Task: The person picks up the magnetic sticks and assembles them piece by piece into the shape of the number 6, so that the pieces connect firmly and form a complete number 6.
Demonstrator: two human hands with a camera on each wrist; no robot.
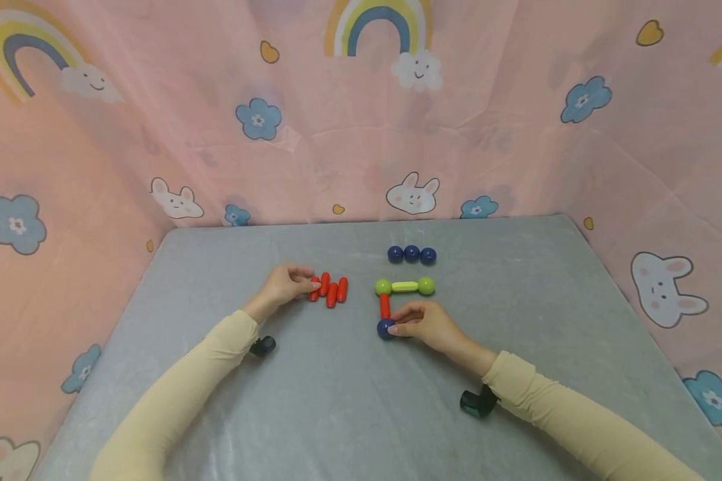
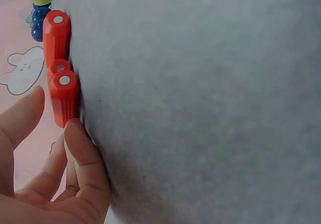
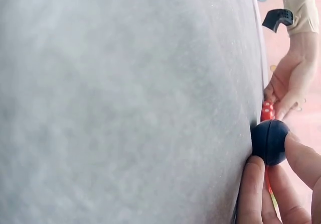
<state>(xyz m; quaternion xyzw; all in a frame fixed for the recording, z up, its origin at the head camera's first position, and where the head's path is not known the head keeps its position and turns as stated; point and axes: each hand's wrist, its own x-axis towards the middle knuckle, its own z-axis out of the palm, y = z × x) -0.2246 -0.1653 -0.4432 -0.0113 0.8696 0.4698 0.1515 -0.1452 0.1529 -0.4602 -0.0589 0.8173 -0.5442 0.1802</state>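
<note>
In the head view my left hand (image 1: 285, 285) is at the left end of a group of several short red rods (image 1: 332, 294). The left wrist view shows its fingertips right at the near red rod (image 2: 65, 99), with a gap between the spread fingers. My right hand (image 1: 428, 325) pinches a dark blue ball (image 1: 386, 328) between thumb and fingers. That ball sits at the lower end of an upright-running red rod (image 1: 385, 306), whose far end meets a green ball (image 1: 383, 287). A green rod (image 1: 405, 286) links it to a second green ball (image 1: 426, 286).
Three dark blue balls (image 1: 412, 253) lie in a row behind the joined pieces. Everything lies on a grey-covered table (image 1: 337, 414), with a patterned pink cloth (image 1: 313, 160) hanging around it. A black device (image 1: 478, 403) is strapped at the right wrist, another (image 1: 263, 346) at the left.
</note>
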